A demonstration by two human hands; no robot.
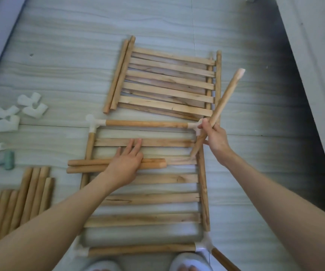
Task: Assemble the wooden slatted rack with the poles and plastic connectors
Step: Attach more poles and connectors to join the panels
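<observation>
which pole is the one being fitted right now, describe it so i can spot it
Find the slatted rack lying nearest the person's feet. At its far right corner connector, the right hand holds one pole. It alone slants up off the floor; every other pole lies flat.

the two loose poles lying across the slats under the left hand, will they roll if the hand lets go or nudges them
Probably yes. The two loose poles look round and smooth and merely lie across the slatted panel, so a sideways nudge would likely roll them. The left hand resting flat on them seems to be what steadies them. They look stiff and fairly light.
</observation>
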